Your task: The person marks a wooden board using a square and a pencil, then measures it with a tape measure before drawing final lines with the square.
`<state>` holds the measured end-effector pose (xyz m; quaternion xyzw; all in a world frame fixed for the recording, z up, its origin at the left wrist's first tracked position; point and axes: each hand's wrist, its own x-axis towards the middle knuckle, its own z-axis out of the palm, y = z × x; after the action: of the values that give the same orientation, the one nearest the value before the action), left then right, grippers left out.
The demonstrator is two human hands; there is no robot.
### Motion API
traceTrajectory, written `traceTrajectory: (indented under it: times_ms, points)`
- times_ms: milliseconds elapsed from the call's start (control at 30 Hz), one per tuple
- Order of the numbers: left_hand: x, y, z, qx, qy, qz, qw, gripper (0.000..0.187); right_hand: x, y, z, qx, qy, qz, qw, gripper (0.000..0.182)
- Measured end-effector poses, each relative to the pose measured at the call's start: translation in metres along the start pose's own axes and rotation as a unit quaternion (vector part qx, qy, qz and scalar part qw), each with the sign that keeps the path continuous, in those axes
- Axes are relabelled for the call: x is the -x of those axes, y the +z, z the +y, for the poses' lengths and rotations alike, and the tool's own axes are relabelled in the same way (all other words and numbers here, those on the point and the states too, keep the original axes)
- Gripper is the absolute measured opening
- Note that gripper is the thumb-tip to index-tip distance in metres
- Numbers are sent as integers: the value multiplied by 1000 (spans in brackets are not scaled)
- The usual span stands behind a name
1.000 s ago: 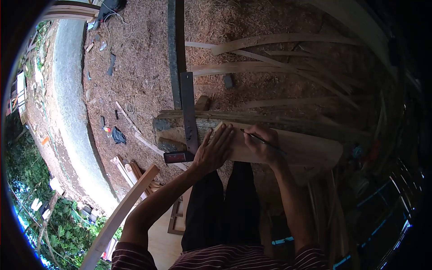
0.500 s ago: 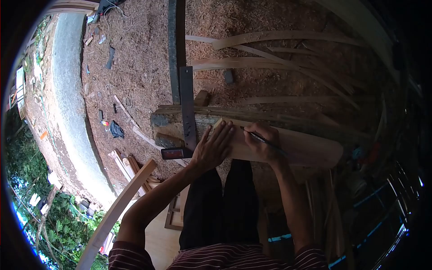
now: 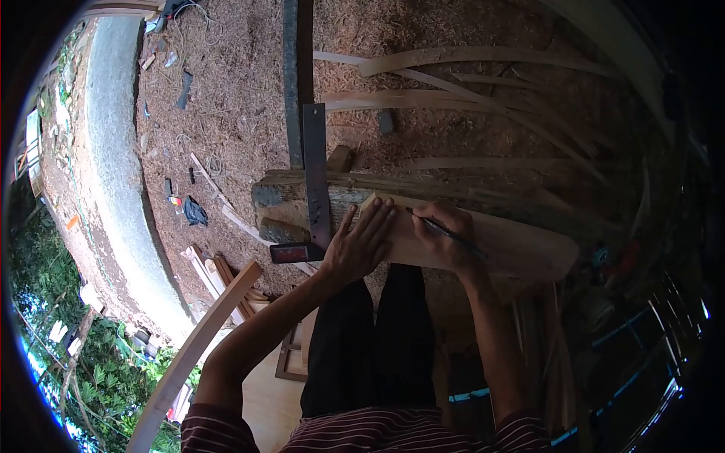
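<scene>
Pinching a pencil (image 3: 455, 236) in the right hand (image 3: 445, 225), apparently at a marking step.
Pressing the left hand (image 3: 359, 245), fingers slightly spread, onto the left end of a board (image 3: 521, 243) just right of the frame's middle; near a square (image 3: 316, 170) crossing a beam (image 3: 344, 198), left of centre. Seems to call for a steady board and careful pencil control.

One head-worn view, steeply downward
</scene>
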<state>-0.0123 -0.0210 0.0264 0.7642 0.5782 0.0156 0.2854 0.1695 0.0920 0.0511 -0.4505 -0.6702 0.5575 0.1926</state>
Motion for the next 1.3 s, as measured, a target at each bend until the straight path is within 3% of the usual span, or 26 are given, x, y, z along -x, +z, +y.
traceTrajectory:
  times_ms: [1300]
  points:
    - [-2, 1, 0, -13, 5, 11, 1000, 64, 1, 4, 4, 4, -28, 28, 999, 9]
